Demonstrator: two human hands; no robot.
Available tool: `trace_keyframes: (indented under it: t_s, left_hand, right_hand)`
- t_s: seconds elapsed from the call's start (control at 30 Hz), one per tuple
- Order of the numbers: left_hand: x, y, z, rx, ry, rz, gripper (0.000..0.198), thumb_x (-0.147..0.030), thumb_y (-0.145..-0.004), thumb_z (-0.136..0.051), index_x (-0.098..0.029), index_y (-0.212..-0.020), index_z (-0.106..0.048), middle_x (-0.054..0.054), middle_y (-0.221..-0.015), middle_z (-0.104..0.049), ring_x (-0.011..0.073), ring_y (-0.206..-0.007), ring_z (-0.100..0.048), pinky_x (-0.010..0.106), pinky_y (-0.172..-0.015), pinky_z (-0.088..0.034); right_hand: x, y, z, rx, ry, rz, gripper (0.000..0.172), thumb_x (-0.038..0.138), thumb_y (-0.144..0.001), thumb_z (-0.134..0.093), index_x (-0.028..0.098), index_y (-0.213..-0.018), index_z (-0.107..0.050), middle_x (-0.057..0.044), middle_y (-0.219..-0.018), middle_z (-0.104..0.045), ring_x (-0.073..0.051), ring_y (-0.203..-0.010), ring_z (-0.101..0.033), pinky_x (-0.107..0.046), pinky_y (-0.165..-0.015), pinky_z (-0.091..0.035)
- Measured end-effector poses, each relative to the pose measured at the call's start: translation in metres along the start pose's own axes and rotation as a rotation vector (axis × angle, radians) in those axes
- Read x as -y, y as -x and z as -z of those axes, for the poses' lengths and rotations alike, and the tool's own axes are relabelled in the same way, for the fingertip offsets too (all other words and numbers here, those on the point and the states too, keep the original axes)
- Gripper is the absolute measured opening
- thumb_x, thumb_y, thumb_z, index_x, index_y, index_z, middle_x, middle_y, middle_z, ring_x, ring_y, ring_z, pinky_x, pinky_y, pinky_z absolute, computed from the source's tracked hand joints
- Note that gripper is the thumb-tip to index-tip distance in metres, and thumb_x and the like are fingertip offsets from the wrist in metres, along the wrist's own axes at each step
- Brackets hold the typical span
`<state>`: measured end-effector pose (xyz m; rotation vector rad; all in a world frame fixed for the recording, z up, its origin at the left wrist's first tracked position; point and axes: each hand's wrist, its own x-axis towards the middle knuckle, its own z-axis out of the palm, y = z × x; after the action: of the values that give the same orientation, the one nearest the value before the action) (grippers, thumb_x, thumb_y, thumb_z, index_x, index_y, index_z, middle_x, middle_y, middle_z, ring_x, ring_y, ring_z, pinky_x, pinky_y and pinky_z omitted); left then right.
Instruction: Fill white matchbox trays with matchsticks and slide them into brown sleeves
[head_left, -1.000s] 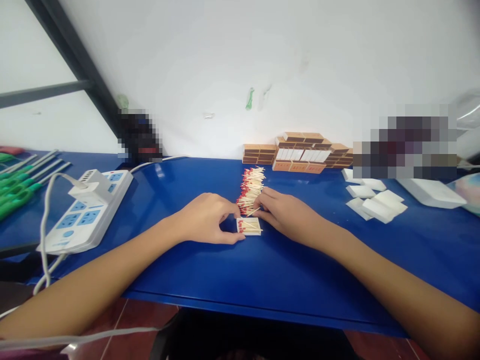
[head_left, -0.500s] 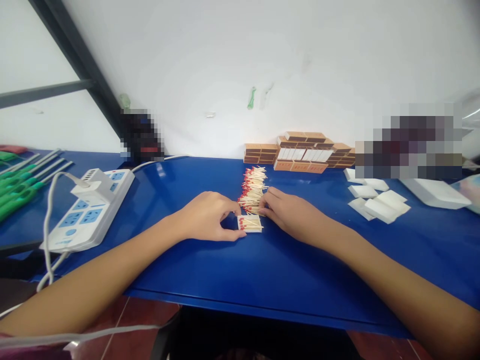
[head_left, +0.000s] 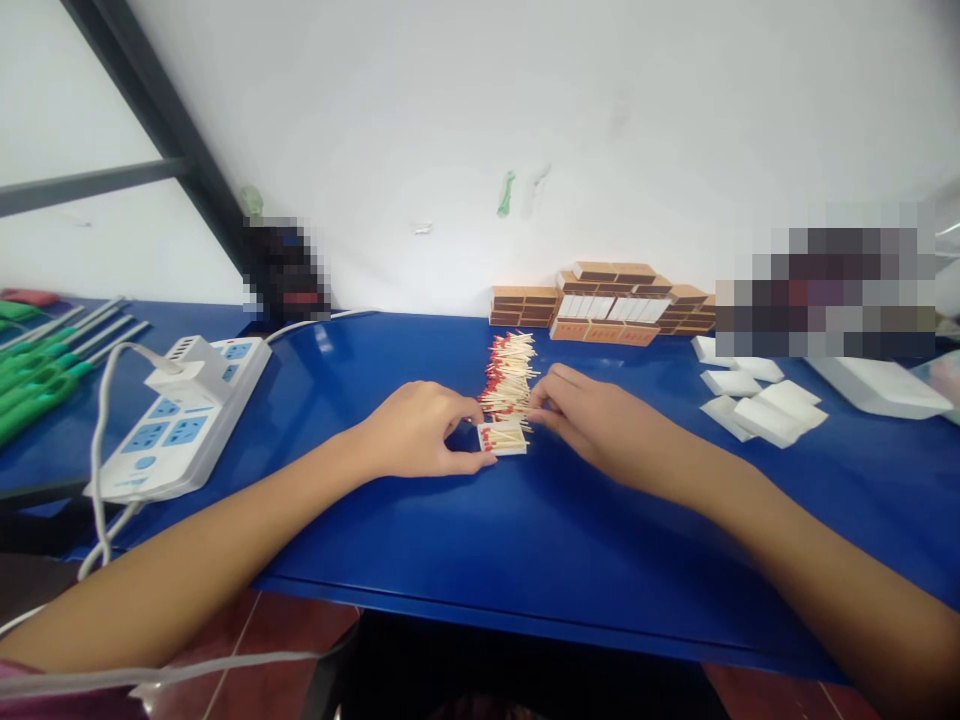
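A small white matchbox tray (head_left: 503, 438) with red-tipped matches in it lies on the blue table (head_left: 465, 540). My left hand (head_left: 420, 430) pinches the tray's left end between thumb and fingers. My right hand (head_left: 596, 420) rests at the tray's right end, fingertips closed on a few matches at the near edge of the loose match pile (head_left: 508, 375). The pile stretches from the tray back toward the wall.
Brown and white matchboxes (head_left: 607, 305) are stacked against the wall. Empty white trays (head_left: 757, 405) lie at the right, beside a white flat box (head_left: 877, 385). A white power strip (head_left: 180, 415) with cable and green-handled tools (head_left: 45, 365) lie at the left.
Both hands and the tray have shifted slightly away from me toward the pile. My right fingers moved from the tray's edge up to the pile's near end.
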<state>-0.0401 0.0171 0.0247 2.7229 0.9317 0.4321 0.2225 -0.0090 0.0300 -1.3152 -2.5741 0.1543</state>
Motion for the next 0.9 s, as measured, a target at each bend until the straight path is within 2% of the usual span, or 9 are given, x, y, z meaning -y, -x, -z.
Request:
trace_keyframes:
  t_s: [0.33, 0.53, 0.7, 0.9]
  left_hand:
    - [-0.001, 0.000, -0.001, -0.001, 0.010, -0.011, 0.033, -0.050, -0.085, -0.075, -0.018, -0.094, -0.076, -0.005, -0.059, -0.059, 0.0113, -0.053, -0.054, 0.026, -0.054, -0.032]
    - [-0.001, 0.000, -0.001, 0.000, 0.021, -0.030, 0.034, -0.051, -0.086, -0.075, -0.018, -0.093, -0.075, -0.005, -0.059, -0.058, 0.0111, -0.053, -0.054, 0.026, -0.054, -0.032]
    - [-0.002, 0.000, 0.000, 0.012, 0.013, -0.015, 0.035, -0.051, -0.086, -0.075, -0.018, -0.097, -0.077, -0.004, -0.059, -0.060, 0.0118, -0.053, -0.054, 0.026, -0.055, -0.031]
    - [-0.003, 0.000, 0.001, 0.016, 0.013, -0.023, 0.036, -0.052, -0.087, -0.075, -0.018, -0.098, -0.077, -0.004, -0.060, -0.060, 0.0117, -0.053, -0.054, 0.026, -0.055, -0.031]
  right_hand:
    - [0.028, 0.000, -0.012, 0.133, 0.000, 0.012, 0.013, 0.025, -0.108, -0.051, 0.018, -0.099, -0.058, -0.007, -0.102, -0.066, -0.018, -0.072, -0.061, -0.030, -0.062, -0.041]
    - [0.021, 0.003, 0.000, 0.114, -0.049, 0.053, 0.011, 0.025, -0.107, -0.051, 0.019, -0.104, -0.060, -0.008, -0.107, -0.065, -0.020, -0.083, -0.063, -0.033, -0.069, -0.046]
    - [0.012, 0.007, 0.004, 0.118, -0.110, 0.052, 0.007, 0.026, -0.104, -0.056, 0.022, -0.100, -0.060, -0.005, -0.101, -0.066, -0.020, -0.083, -0.062, -0.032, -0.068, -0.044]
    - [0.010, 0.004, 0.001, 0.166, -0.079, 0.028, 0.020, 0.025, -0.107, -0.050, 0.021, -0.088, -0.055, -0.005, -0.093, -0.067, -0.019, -0.078, -0.060, -0.031, -0.067, -0.041]
